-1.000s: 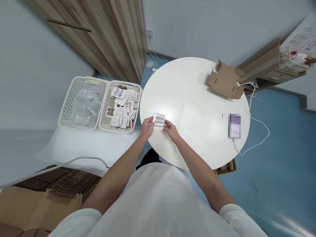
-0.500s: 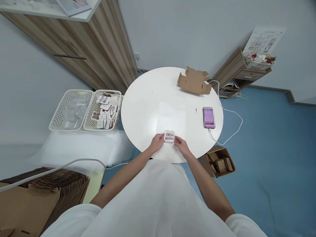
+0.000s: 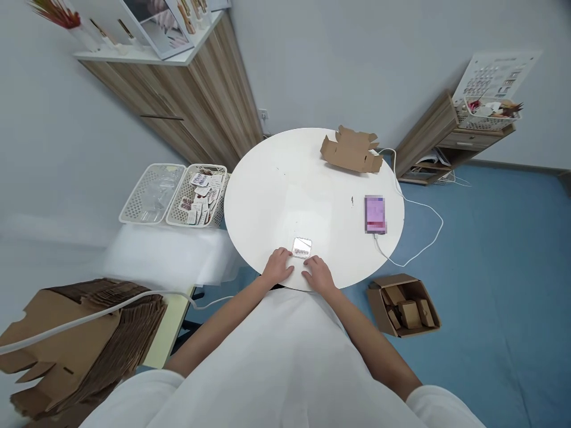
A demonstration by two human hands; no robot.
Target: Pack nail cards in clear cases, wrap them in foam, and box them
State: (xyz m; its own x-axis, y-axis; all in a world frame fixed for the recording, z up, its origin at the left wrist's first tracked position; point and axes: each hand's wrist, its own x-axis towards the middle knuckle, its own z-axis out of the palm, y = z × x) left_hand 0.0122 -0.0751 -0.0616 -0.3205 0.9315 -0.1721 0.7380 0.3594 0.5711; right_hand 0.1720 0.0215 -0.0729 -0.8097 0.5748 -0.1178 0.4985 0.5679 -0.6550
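Note:
A small clear plastic case point(image 3: 302, 246) with pink pieces inside lies on the round white table point(image 3: 312, 178) near its front edge. My left hand point(image 3: 278, 265) rests flat on the tabletop just to the case's lower left, fingers spread. My right hand point(image 3: 317, 274) lies flat just below the case, fingers stretched out. Neither hand holds the case; both are a short way from it.
A flat brown cardboard box blank point(image 3: 350, 150) lies at the table's far side, a phone point(image 3: 375, 213) on a white cable at its right. Two white baskets point(image 3: 176, 194) stand to the left, one with packets. An open carton of small boxes point(image 3: 405, 303) sits on the floor. Folded cardboard point(image 3: 89, 339) is stacked lower left.
Both hands let go of the clear case, which now lies on the table, and drew back to rest flat near the edge. The view tilted up slightly.

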